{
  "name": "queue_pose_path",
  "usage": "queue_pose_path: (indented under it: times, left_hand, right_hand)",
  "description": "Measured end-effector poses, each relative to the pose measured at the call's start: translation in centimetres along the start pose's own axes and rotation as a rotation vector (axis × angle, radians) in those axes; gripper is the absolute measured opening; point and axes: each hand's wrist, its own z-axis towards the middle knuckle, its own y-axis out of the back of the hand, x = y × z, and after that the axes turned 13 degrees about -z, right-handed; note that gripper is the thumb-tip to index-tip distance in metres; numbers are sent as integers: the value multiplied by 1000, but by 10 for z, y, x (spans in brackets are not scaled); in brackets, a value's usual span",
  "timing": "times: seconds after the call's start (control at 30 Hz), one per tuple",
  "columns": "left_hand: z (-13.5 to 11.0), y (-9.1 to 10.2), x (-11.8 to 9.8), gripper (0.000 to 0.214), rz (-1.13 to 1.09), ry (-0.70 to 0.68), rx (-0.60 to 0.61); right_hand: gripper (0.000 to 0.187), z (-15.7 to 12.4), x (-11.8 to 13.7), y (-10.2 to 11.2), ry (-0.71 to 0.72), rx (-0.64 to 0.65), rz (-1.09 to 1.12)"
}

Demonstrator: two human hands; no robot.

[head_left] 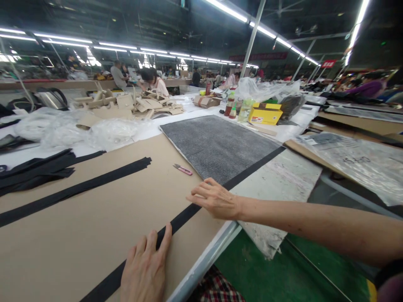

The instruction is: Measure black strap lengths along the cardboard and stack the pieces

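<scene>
A long black fabric strip (184, 217) runs diagonally across the brown board (103, 226) and along the near edge of a dark grey felt-like sheet (220, 140). My left hand (145, 264) lies on the strip with its fingers spread, pressing it against the board. Farther along, my right hand (217, 199) is over the strip at the grey sheet's near corner. Its fingers are loosely bent with gaps between them, and nothing shows in its grasp. Pink-handled thread snips (183, 169) lie on the board beyond that hand.
Another black strip (78, 186) and a pile of black strips (34, 170) lie leftward. Clear plastic bags (78, 130), beige pieces (135, 102) and a yellow box (265, 113) are farther back. The table edge (208, 260) runs along the near right. Other people work in the background.
</scene>
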Motion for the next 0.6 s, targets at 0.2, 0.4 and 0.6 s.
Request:
queue_pose_path:
  times: [0.2,0.4,0.6]
  left_hand:
    - [-5,-4,2,61,-76,11,-30]
    - [-29,3,13,54,-284,201,-27]
    - [-61,-3,40,54,-301,335,-13]
  right_hand:
    - [31,22,48,-3,83,93,86]
    - [42,1,41,-17,68,29,51]
    - [68,-21,26,-75,42,-129,52]
